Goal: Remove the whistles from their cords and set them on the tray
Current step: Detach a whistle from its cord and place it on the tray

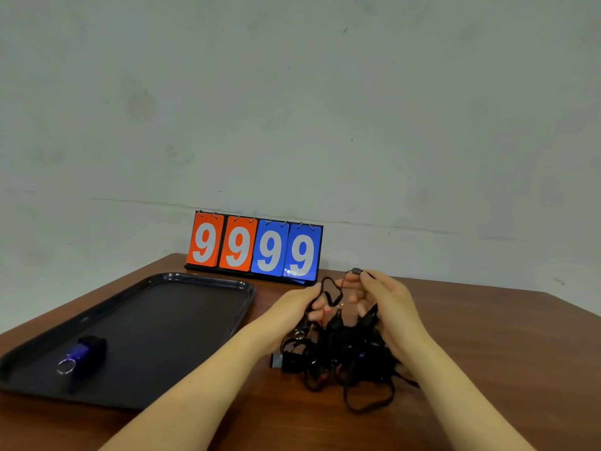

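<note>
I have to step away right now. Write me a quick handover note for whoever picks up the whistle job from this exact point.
Left hand: fingers curled round a raised black cord loop.
Right hand: pinching the same cord near its small slider, above the pile.
Tangle of black cords: on the table, right of the tray, under both hands. A small red piece shows between the hands; whether it is a whistle is unclear.
Done: one blue and black whistle with a key ring lies at the near left of the tray, free of cord.
Left: the rest of the bundle; how many whistles it hides cannot be told.
</note>
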The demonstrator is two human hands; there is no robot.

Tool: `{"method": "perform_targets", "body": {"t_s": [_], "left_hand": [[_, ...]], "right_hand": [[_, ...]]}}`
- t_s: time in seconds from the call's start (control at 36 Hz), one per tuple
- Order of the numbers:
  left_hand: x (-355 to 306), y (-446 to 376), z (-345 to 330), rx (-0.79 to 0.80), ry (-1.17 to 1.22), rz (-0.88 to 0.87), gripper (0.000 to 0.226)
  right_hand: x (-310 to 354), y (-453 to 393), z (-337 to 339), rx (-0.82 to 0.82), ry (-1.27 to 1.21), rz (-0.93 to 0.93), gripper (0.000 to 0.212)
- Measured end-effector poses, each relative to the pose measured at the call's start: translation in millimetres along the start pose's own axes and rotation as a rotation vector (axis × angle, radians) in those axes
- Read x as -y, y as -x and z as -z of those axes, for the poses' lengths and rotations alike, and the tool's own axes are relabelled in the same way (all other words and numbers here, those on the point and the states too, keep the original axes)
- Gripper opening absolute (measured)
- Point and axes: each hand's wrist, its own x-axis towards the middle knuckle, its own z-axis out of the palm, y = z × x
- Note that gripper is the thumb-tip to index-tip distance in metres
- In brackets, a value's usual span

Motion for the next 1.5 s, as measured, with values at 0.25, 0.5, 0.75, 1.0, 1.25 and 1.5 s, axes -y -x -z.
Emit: {"method": "perform_targets", "body": {"t_s": [0.25,0.5,0.75,1.0,1.25,1.5], "left_hand": [[-7,2,-16,-0.051,-0.124,0.049,0.045],[-10,3,-19,-0.139,-0.107,0.082,0.038],[-8,4,-14,-0.295,-0.15,0.164,0.028],[-18,11,13,-0.264,0.104,0.027,0.037],[-30,27,10,0.065,0.104,-0.057,0.031],[-25,18,11,-0.146,0.03,0.004,0.033]], "right_hand": [[-7,0,0,-0.084,0.465,0.216,0.024],[5,3,-2,0.023,-0.04,0.101,0.023],[7,-3,5,0.105,-0.453,0.207,0.027],[-7,-15,26,-0.216,0.373,0.181,0.025],[-23,2,-3,0.203,0.636,0.177,0.029],[-14,-13,5,-0.028,-0.138,-0.045,0.036]]}}
